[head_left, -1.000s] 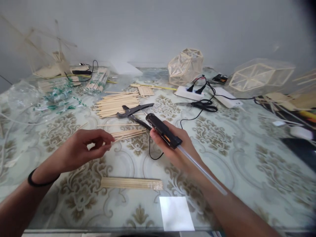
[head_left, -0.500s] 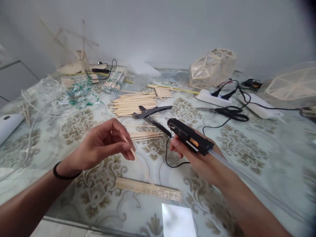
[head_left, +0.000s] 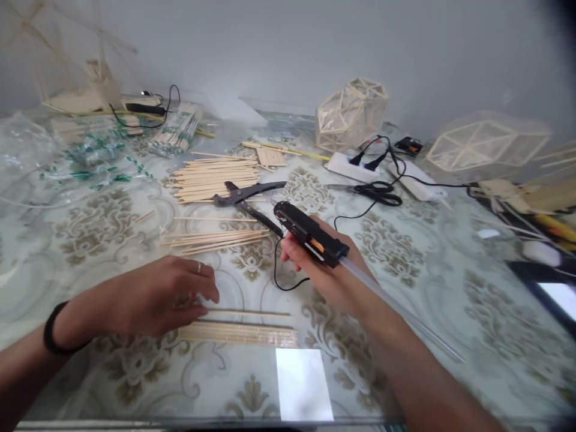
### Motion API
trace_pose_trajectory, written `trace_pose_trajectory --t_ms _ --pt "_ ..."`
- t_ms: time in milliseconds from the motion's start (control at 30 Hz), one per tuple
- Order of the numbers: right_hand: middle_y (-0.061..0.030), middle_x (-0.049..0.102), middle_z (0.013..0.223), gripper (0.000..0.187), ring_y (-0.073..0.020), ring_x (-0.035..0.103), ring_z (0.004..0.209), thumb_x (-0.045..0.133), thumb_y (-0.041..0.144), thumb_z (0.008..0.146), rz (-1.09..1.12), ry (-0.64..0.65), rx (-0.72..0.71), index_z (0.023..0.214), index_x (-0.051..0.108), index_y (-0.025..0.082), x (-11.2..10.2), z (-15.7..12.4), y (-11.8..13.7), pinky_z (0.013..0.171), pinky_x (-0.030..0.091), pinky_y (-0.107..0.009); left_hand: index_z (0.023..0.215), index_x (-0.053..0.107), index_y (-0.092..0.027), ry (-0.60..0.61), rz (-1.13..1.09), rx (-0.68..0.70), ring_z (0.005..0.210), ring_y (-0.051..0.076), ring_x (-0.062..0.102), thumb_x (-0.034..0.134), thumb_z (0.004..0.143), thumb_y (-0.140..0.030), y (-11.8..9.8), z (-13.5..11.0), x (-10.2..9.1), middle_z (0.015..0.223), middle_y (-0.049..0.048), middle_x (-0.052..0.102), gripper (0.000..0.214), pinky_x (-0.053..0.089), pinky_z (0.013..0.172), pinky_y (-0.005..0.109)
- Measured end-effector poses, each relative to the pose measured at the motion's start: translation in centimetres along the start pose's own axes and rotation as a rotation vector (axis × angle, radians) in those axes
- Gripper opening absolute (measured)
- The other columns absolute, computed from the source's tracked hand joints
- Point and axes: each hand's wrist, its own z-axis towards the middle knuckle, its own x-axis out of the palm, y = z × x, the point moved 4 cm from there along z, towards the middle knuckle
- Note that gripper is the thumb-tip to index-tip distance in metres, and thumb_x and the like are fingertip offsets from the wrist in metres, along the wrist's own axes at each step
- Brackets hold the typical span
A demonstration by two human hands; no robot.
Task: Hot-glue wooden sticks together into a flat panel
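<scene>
1. Left hand (head_left: 150,297): bare, with a thin, silver-coloured ring (head_left: 200,267) on one finger; exactly which finger is hard to tell.
2. Band (head_left: 50,330): plain black, narrow and rounded like a cord, around the left wrist (head_left: 75,326).
3. Left forearm (head_left: 22,372): sleeveless.
4. Right hand (head_left: 335,285): bare, fingers partly hidden.
5. Right forearm (head_left: 405,354): sleeveless, slender, narrowing towards the hand.
</scene>
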Motion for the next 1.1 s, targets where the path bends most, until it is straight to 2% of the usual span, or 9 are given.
trace_pose_trajectory --t_ms 100,200,367,567,700,833,900,967,1100 --pt "0.0003 0.076 0.078 0.023 -0.0197 0.067 0.066 0.069 0.046 0.105 -0.025 0.014 0.006 0.095 0.065 0.027 -0.1 -0.1 0.0 0.063 0.051 -0.033 0.119 0.077 -0.026 -0.006 0.034 0.011 0.099 0.025 0.078 0.072 0.105 -0.034 -0.4 0.3 1.2 0.117 0.0060 0.080 0.018 0.059 0.089 0.035" --pt "0.0009 0.076 0.078 0.023 -0.0208 0.071 0.070 0.068 0.046 0.107 -0.053 0.041 -0.001 0.095 0.064 0.027 0.0 -0.1 0.1 0.067 0.052 -0.034 0.127 0.073 -0.028 0.003 0.086 0.056 0.101 0.025 0.076 0.080 0.100 -0.040 -1.0 0.7 3.0 0.120 0.0043 0.078 0.030 0.058 0.088 0.035" --pt "0.0020 0.077 0.073 0.023 -0.0210 0.072 0.067 0.067 0.046 0.107 -0.094 0.080 0.013 0.094 0.063 0.027 0.3 0.0 0.3 0.069 0.053 -0.034 0.125 0.069 -0.025 -0.037 0.196 0.105 0.096 0.023 0.071 0.065 0.104 -0.021 -1.7 1.2 5.0 0.112 0.0035 0.074 0.022 0.052 0.083 0.035" --pt "0.0046 0.069 0.063 0.022 -0.0171 0.061 0.057 0.071 0.041 0.100 -0.110 0.058 -0.017 0.086 0.063 0.026 -0.1 0.4 0.5 0.058 0.044 -0.031 0.126 0.066 -0.026 -0.079 0.207 0.107 0.097 0.021 0.070 0.056 0.106 -0.016 -1.5 1.0 4.9 0.113 0.0024 0.072 0.025 0.052 0.085 0.034" --pt "0.0039 0.068 0.064 0.019 -0.0156 0.055 0.055 0.082 0.038 0.093 -0.099 -0.085 -0.045 0.087 0.070 0.024 -3.0 1.1 -0.3 0.057 0.039 -0.031 0.125 0.067 -0.025 -0.107 0.214 0.126 0.097 0.020 0.069 0.056 0.104 -0.013 -1.4 1.0 4.6 0.111 0.0027 0.071 0.026 0.053 0.085 0.033" --pt "0.0030 0.068 0.071 0.031 -0.0157 0.052 0.055 0.066 0.058 0.106 0.008 -0.311 -0.118 0.096 0.066 0.028 -7.9 0.9 0.2 0.057 0.042 -0.032 0.123 0.068 -0.023 -0.135 0.220 0.172 0.101 0.022 0.068 0.055 0.103 -0.012 -1.5 1.1 4.5 0.112 0.0044 0.071 0.026 0.054 0.091 0.034" --pt "0.0037 0.065 0.071 0.033 -0.0149 0.050 0.056 0.072 0.059 0.104 0.019 -0.361 -0.146 0.092 0.064 0.029 -9.7 0.4 0.9 0.060 0.043 -0.033 0.123 0.068 -0.023 -0.140 0.218 0.197 0.102 0.021 0.068 0.054 0.103 -0.010 -1.7 1.2 4.4 0.112 0.0041 0.072 0.028 0.055 0.092 0.033" --pt "0.0016 0.065 0.070 0.042 -0.0141 0.049 0.055 0.078 0.062 0.100 -0.014 -0.300 -0.123 0.081 0.067 0.027 -10.4 -0.1 1.4 0.056 0.041 -0.033 0.125 0.068 -0.024 -0.146 0.218 0.215 0.101 0.020 0.069 0.053 0.103 -0.009 -1.8 1.1 4.2 0.112 0.0034 0.072 0.031 0.055 0.091 0.032" --pt "0.0024 0.062 0.059 0.053 -0.0169 0.062 0.055 0.076 0.076 0.094 0.002 0.061 0.075 0.081 0.072 0.025 -8.0 -0.4 0.2 0.050 0.047 -0.030 0.131 0.067 -0.024 -0.163 0.234 0.208 0.099 0.020 0.070 0.051 0.104 -0.008 -1.9 0.9 4.2 0.112 0.0032 0.073 0.036 0.056 0.087 0.031"
